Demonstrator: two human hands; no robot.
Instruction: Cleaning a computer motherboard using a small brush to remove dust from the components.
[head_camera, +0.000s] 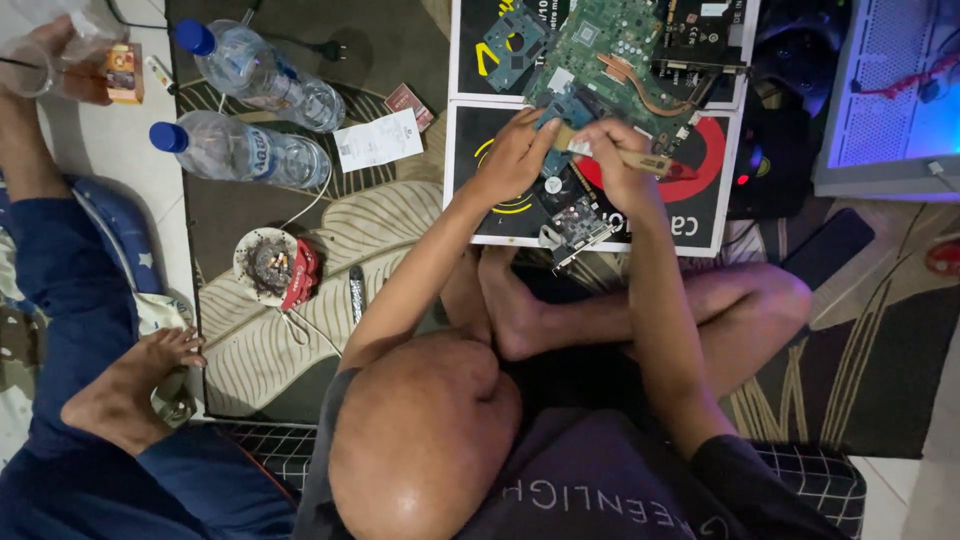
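Note:
A large green circuit board (610, 45) with copper pipes lies on flat black cartons (480, 190) printed with yellow and red shapes. My left hand (513, 158) grips the board's near edge at a bluish part. My right hand (612, 160) is closed around a wooden-handled brush (648, 161) with a red end that points right, held just over the board's near edge. A smaller card with a metal bracket (575, 226) lies on the carton below both hands. My crossed bare legs are right in front of it.
Two blue-capped plastic bottles (262, 78) (240, 150) lie at the left beside a paper slip (378, 140), a full ashtray (265, 265) and a red pack (302, 275). Another person in blue (70, 300) sits far left. A white lit computer case (890, 90) stands at the right.

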